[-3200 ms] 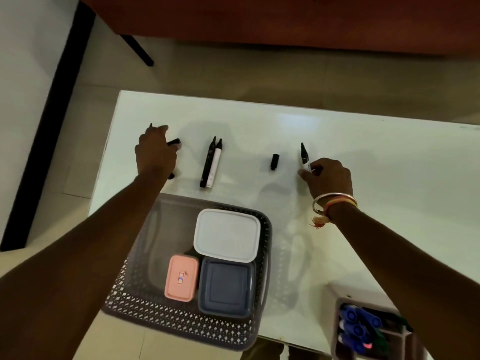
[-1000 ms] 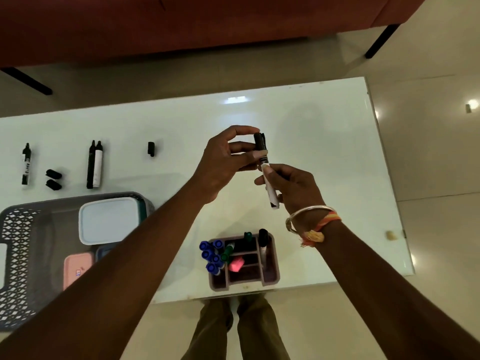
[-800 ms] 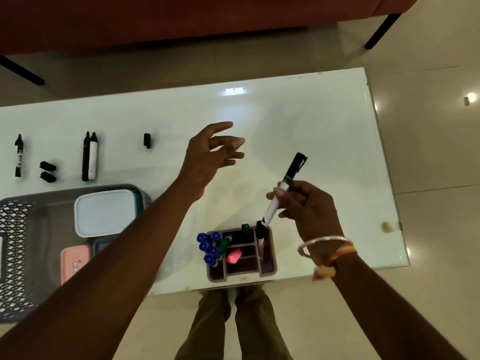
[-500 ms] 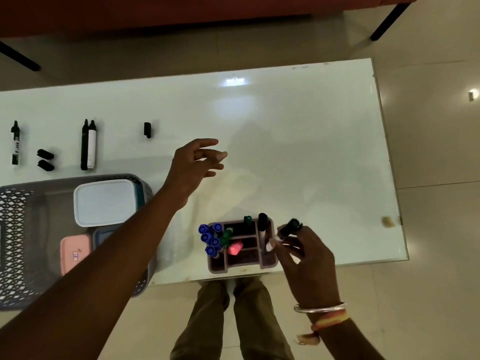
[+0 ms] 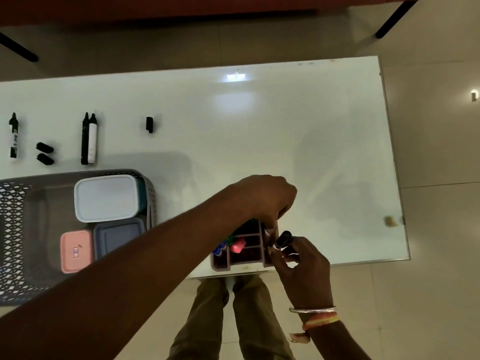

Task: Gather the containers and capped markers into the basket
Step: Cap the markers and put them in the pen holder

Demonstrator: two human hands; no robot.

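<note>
Our right hand (image 5: pixel 302 263) pinches the black-capped marker (image 5: pixel 284 239), cap pointing far. The grey lattice plastic basket (image 5: pixel 13 229) sits way left, nearer our left hand (image 5: pixel 262 201); can't tell if that's gripping anything.

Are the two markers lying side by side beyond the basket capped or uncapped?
Uncapped. Both markers show bare pointed tips at their far ends, and loose black caps lie on the table nearby.

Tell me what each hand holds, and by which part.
The right hand pinches the black-capped marker by its barrel, below the cap. The left hand curls over the mauve plastic organiser; whether it grips anything cannot be told.
</note>
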